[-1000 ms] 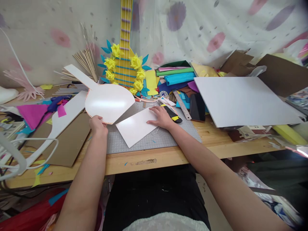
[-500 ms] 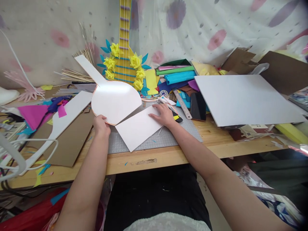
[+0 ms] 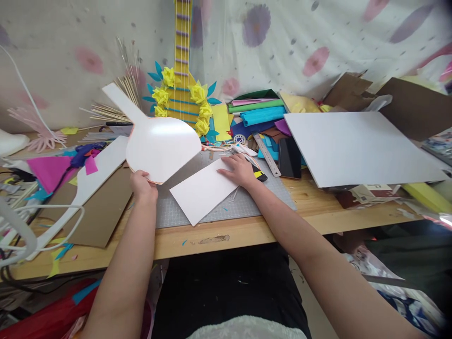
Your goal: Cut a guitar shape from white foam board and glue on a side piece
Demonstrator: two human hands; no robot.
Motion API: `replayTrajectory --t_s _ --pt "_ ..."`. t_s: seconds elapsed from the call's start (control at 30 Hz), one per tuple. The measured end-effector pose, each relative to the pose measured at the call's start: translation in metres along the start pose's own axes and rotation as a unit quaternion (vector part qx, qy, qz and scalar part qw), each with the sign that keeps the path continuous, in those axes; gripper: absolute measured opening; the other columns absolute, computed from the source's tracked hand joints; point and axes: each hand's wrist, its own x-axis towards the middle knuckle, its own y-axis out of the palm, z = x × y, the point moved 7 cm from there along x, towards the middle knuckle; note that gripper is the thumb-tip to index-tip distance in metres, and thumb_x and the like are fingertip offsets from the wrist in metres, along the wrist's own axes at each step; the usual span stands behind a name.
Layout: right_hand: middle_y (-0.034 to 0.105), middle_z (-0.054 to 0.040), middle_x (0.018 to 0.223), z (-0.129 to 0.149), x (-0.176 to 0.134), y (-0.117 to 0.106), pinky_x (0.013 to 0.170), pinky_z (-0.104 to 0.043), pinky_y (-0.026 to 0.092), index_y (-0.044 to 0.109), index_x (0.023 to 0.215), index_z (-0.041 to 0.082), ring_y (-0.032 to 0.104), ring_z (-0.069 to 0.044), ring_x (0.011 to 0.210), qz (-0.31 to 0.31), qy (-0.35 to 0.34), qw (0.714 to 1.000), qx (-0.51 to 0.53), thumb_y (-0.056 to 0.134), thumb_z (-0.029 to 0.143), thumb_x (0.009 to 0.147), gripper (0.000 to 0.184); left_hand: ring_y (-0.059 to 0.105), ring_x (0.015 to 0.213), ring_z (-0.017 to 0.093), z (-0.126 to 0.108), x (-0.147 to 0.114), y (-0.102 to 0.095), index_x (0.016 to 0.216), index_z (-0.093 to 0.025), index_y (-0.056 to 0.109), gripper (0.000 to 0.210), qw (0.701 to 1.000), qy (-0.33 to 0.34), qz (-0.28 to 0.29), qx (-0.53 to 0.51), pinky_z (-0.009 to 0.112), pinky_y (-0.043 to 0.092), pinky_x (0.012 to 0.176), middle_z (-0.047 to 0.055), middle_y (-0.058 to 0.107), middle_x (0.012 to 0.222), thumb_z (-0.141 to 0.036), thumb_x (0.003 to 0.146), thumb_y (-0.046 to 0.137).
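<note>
My left hand (image 3: 144, 187) is closed on the lower edge of a white foam board cutout (image 3: 162, 146), which has a rounded body, a long neck and an orange line along its edge. The cutout is lifted and tilted, its neck pointing to the back left. Beside it a rectangular white foam board piece (image 3: 203, 190) lies on the grey cutting mat (image 3: 278, 202). Flat on the right end of that piece rests my right hand (image 3: 240, 170), fingers stretched out. A black and yellow tool (image 3: 259, 175), partly hidden, lies just past this hand.
A steel ruler (image 3: 266, 155) and a phone (image 3: 289, 157) lie to the right, before a large white board (image 3: 360, 148). Behind stands a yellow guitar-shaped craft (image 3: 181, 94) with paper flowers. Brown cardboard (image 3: 102, 216) and a long white offcut (image 3: 90, 186) lie left.
My left hand has moved the cutout a little to the left, widening the gap to the rectangular piece. My right hand stays on that piece.
</note>
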Motion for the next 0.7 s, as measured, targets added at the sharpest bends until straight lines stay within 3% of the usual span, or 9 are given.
replayTrajectory --t_s 0.17,0.3,0.43,0.53,0.7 --pt "0.067 -0.0069 0.112 0.004 0.008 0.006 0.087 -0.038 0.044 0.067 0.111 0.021 0.05 -0.026 0.108 0.014 -0.045 0.999 -0.023 0.046 0.053 0.087 0.045 0.061 0.099 0.02 -0.006 -0.005 0.001 0.094 -0.019 0.056 0.057 0.995 -0.048 -0.001 -0.083 0.033 0.052 0.085 0.005 0.063 0.101 -0.008 0.04 0.041" --pt "0.067 -0.0092 0.109 0.002 0.018 0.001 0.09 -0.038 0.042 0.069 0.104 0.02 0.052 -0.025 0.107 0.003 -0.033 0.999 -0.031 0.046 0.045 0.09 0.037 0.061 0.104 0.02 -0.009 -0.004 -0.001 0.1 -0.019 0.057 0.064 0.994 -0.032 -0.005 -0.105 0.034 0.051 0.089 0.005 0.063 0.104 -0.007 0.04 0.041" --pt "0.068 -0.0125 0.098 -0.008 0.029 -0.007 0.082 -0.037 0.042 0.066 0.091 0.018 0.057 -0.026 0.099 -0.009 0.061 0.997 -0.049 0.036 0.036 0.094 0.035 0.061 0.105 0.02 -0.01 0.002 -0.011 0.104 -0.02 0.055 0.062 0.992 -0.015 -0.042 -0.117 0.036 0.052 0.089 0.005 0.064 0.103 -0.006 0.046 0.041" --pt "0.068 -0.0132 0.091 -0.023 0.032 -0.011 0.07 -0.034 0.041 0.06 0.099 0.018 0.061 -0.027 0.087 0.008 0.164 0.985 -0.058 0.027 0.034 0.096 0.036 0.061 0.105 0.018 -0.013 0.006 -0.015 0.104 -0.017 0.051 0.052 0.991 -0.008 -0.049 -0.127 0.034 0.052 0.088 0.007 0.063 0.106 -0.004 0.055 0.041" --pt "0.069 -0.013 0.092 -0.034 0.029 -0.01 0.066 -0.032 0.039 0.056 0.102 0.019 0.063 -0.027 0.084 0.047 0.192 0.979 -0.054 0.034 0.028 0.094 0.025 0.062 0.102 0.013 -0.025 0.012 -0.026 0.1 -0.015 0.048 0.041 0.985 0.021 -0.066 -0.156 0.029 0.052 0.086 0.006 0.062 0.112 0.007 0.066 0.044"
